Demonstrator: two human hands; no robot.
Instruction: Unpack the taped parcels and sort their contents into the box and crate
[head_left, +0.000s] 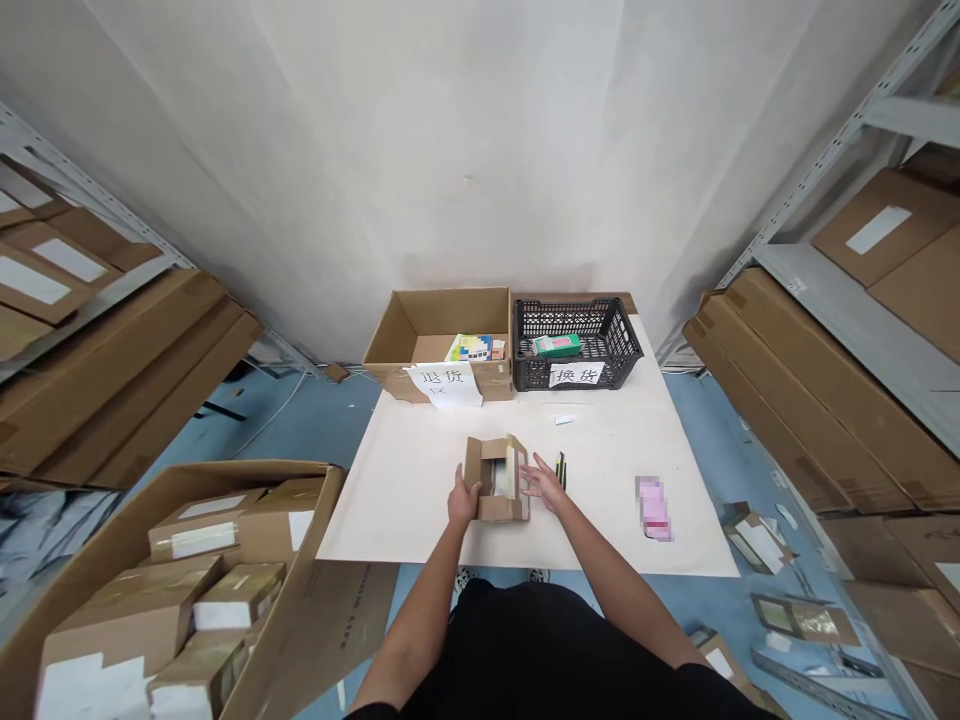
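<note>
A small cardboard box (504,509) sits near the front of the white table, its top flaps raised and its inside showing. Something whitish lies in it, too small to name. My left hand (463,499) grips the box's left side, thumb over the flap edge. At the right side, my right hand (545,483) has its fingers stretched out and apart against the flap. Just beyond that hand lie dark, pen-like tools with some yellow (561,470), partly hidden by it.
Behind stand a labelled cardboard carton (390,381) with colourful packets and a black plastic crate (622,372) holding a green box (559,346). A pink, blurred item (655,508) lies right on the table (405,500). A large carton (315,540) of parcels stands left; shelves flank both sides.
</note>
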